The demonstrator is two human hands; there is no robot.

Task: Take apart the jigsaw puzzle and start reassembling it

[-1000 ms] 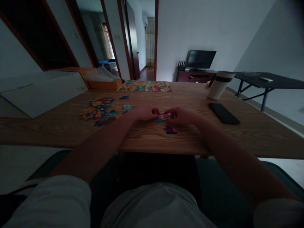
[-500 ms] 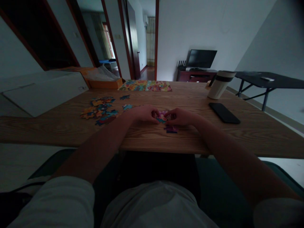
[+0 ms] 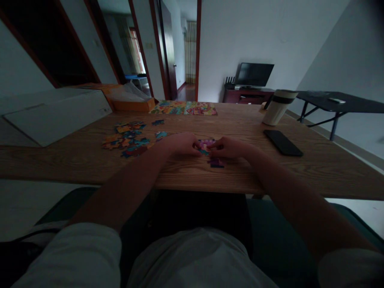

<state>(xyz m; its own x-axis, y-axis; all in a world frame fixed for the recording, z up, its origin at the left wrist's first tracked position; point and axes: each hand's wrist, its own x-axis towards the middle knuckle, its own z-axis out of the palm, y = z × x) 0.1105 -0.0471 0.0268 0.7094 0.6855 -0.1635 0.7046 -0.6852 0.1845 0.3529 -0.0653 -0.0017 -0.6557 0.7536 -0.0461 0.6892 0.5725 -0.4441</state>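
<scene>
My left hand [image 3: 180, 144] and my right hand [image 3: 228, 147] meet at the middle of the wooden table [image 3: 315, 160], fingers curled and pinched on a small cluster of pink and teal puzzle pieces [image 3: 205, 145] between them. A dark purple puzzle piece [image 3: 216, 163] lies on the wood just in front of my right hand. To the left sits a pile of loose puzzle pieces [image 3: 127, 140]. At the table's far edge lies a colourful puzzle picture sheet [image 3: 183, 108].
A black phone [image 3: 283, 142] lies right of my hands, with a tilted white cup [image 3: 277, 107] behind it. An orange box [image 3: 129, 100] and a white box [image 3: 54, 114] stand at the left. A dark side table [image 3: 339, 102] and a TV [image 3: 253, 75] are beyond.
Both hands have closed in a little tighter on the pink and teal pieces, pressing them together. The rest of the table looks the same.
</scene>
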